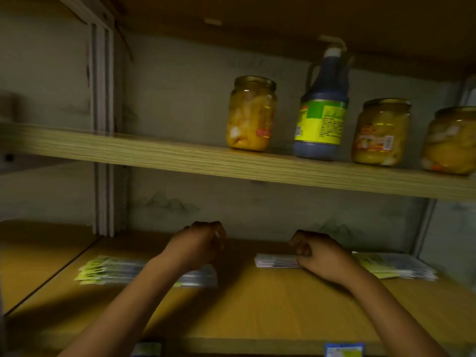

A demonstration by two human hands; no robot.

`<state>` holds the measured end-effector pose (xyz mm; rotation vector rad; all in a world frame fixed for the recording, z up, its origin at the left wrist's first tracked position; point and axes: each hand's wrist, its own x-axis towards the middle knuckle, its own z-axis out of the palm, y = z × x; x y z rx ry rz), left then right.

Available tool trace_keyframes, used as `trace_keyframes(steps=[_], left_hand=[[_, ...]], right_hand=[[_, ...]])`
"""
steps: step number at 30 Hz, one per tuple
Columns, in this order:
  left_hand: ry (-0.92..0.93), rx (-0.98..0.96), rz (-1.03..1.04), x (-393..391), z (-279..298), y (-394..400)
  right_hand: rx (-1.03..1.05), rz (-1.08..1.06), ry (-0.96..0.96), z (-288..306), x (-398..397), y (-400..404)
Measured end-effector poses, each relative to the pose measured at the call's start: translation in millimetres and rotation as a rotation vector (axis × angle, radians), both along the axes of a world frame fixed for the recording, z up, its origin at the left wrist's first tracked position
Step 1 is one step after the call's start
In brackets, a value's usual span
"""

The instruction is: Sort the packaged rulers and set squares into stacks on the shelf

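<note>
Both hands hover loosely curled over the shelf (pixel 257 310). The left hand (pixel 198 244) is above a fanned ruler stack (pixel 113 270); the right hand (pixel 322 256) rests knuckles against another stack (pixel 277 261), probably squaring its edge. Neither pinches anything.

Two bare forearms, no sleeves; left hand (pixel 198 243), right hand (pixel 318 251).

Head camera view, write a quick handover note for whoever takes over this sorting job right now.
Left hand: loosely curled above the left stack, holding nothing visible.
Right hand: curled, resting on the middle stack; grip unclear.
A right stack lies beyond it. All three sit on the lower shelf.
Done: three stacks formed.
Left: square up the fanned left stack; the picture is too blurred to check the sorting.
</note>
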<state>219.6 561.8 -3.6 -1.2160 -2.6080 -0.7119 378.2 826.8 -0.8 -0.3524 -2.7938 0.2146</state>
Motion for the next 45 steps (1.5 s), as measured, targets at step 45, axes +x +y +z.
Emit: trace_keyframes(steps=[45], left_hand=[[-0.116, 0.280, 0.056, 32, -31, 124]], right_hand=[[-0.409, 0.140, 0.159, -34, 10, 136]])
